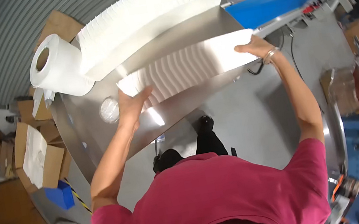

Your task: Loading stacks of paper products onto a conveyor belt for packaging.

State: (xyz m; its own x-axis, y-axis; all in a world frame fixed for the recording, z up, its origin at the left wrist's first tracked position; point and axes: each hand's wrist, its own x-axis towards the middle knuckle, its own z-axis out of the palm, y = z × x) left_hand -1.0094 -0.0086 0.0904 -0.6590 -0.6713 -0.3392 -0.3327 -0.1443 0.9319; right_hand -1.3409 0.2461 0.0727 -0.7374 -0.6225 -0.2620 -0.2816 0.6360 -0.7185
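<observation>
Between my two hands is a long row of white sheets [186, 69] pressed together side by side, with wavy edges along its front. My left hand [131, 105] grips its left end, thumb on the near face. At the other end, my right hand [256, 48] holds it with the thumb over the top. The fingers beneath and behind are hidden. The row is over a metal table [185, 32], near its front edge. Behind it stands a larger block of white sheets [149, 15]. A small round clear-wrapped thing [109, 110] lies near my left hand.
A large white roll [60, 65] stands at the table's left end. A blue conveyor belt [271, 6] joins the table at the right. Open cardboard boxes [52, 161] and a blue bin [60, 195] are on the left. Blue cabinets [357, 156] stand far right.
</observation>
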